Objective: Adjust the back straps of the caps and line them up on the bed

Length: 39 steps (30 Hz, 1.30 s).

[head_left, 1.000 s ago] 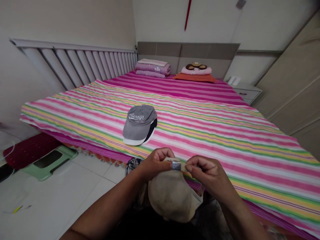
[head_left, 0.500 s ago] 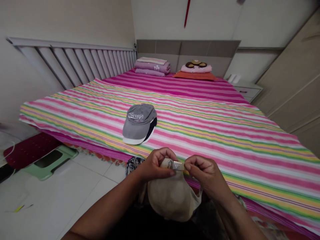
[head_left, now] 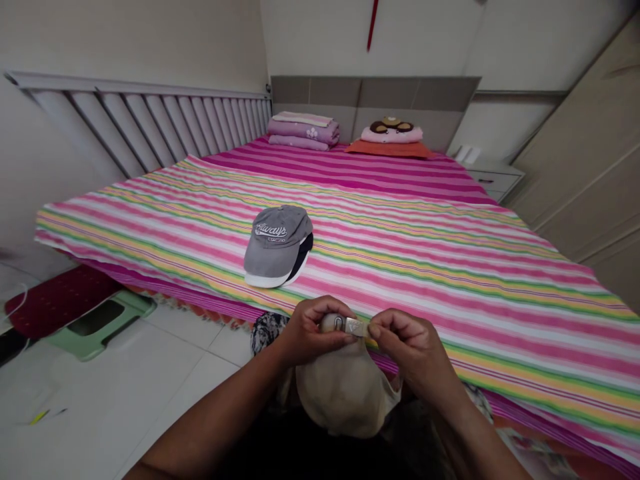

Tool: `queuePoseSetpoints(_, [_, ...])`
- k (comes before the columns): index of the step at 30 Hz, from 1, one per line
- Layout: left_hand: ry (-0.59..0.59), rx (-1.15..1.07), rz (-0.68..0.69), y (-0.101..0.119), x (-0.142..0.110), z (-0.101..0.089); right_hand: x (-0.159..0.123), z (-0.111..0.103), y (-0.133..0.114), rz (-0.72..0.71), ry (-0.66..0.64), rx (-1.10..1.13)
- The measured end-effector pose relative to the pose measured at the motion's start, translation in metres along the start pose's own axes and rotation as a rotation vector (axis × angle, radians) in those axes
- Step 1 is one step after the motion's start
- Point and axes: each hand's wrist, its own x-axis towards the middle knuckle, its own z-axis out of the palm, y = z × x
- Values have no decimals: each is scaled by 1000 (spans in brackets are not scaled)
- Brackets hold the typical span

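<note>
A beige cap (head_left: 340, 393) hangs below my two hands, its rear strap stretched between them. On that strap sits a silver metal buckle (head_left: 356, 327), with a small wire loop beside it on the left. My left hand (head_left: 313, 333) is closed on the strap at the loop's side, thumb below and fingers above. Thumb and forefinger of my right hand (head_left: 403, 337) pinch the strap end just right of the buckle. In front of my hands, a grey cap (head_left: 277, 240) with white lettering lies on the bed, stacked over a dark one.
A striped sheet (head_left: 425, 253) covers the bed. Folded purple bedding (head_left: 305, 130) and a pink pillow stack (head_left: 393, 135) lie by the headboard (head_left: 335, 100). A green stool (head_left: 100, 330) is on the tiled floor at left; a white nightstand (head_left: 493, 180) stands at right.
The buckle has tilted slightly, its right end now lower. Both hands keep their hold on the strap in nearly the same place. The view has shifted a little.
</note>
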Motion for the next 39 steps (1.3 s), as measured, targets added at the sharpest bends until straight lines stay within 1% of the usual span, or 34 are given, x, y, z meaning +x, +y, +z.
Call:
queuePoseSetpoints(3, [7,27,52,-1,0,0,-1,1,-1,-18,6,-20])
queuePoseSetpoints(7, [1,32,93,-1,-2,-1,-1,2,-1,10,-22,-12])
queuePoseSetpoints(13, [-27,51,269,3,2,-1,0,8,-4,50,-26,49])
queuePoseSetpoints(15, [-28,40,286,3,3,1,0,11,-4,71,-28,73])
queuePoseSetpoints(17, [-22,12,260,1,3,2,0,12,-3,100,-43,148])
queuePoseSetpoints(19, [-8,-44,206,-3,1,3,0,12,1,118,-93,228])
queuePoseSetpoints(21, [8,-123,146,-6,0,2,0,8,5,111,-153,277])
queuePoseSetpoints(23, [20,-205,100,-8,-1,2,0,4,10,95,-186,288])
queuePoseSetpoints(27, [11,-296,43,-8,-1,2,-1,1,13,92,-174,277])
queuePoseSetpoints(33, [5,-294,-23,-4,1,6,0,7,10,111,-193,251])
queuePoseSetpoints(36, [21,-326,-30,-5,1,5,1,3,10,137,-200,267])
queuePoseSetpoints(39, [43,-373,-56,-8,1,3,2,-5,11,164,-183,230])
